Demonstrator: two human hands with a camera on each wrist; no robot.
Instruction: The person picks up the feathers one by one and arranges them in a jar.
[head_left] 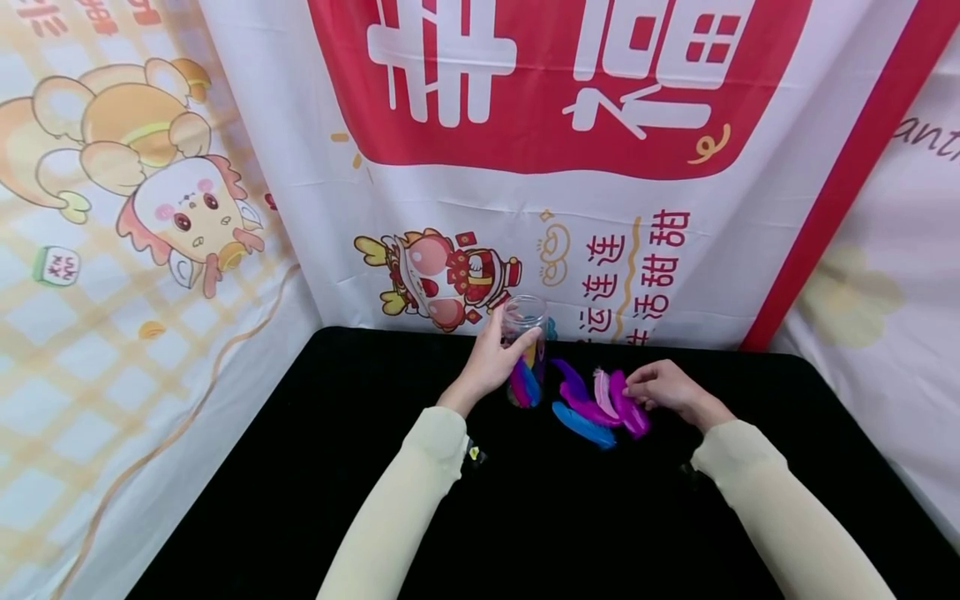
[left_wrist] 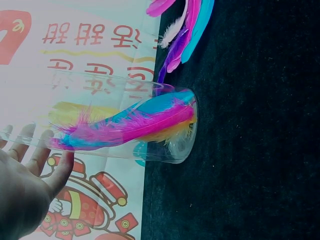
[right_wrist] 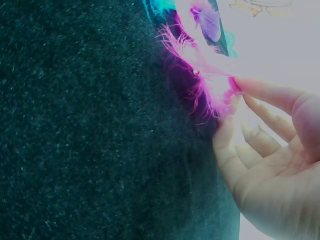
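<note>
Your left hand is curled round the clear jar, its thumb across the glass, near the far edge of the black table. Blue, magenta and yellow feathers lean together inside it. Your right hand pinches a bright magenta feather between thumb and fingers, apart from the jar. Between your 2 hands lie 4 more: a purple feather, a second magenta feather, a pale pink feather and a blue feather (the one nearest you).
</note>
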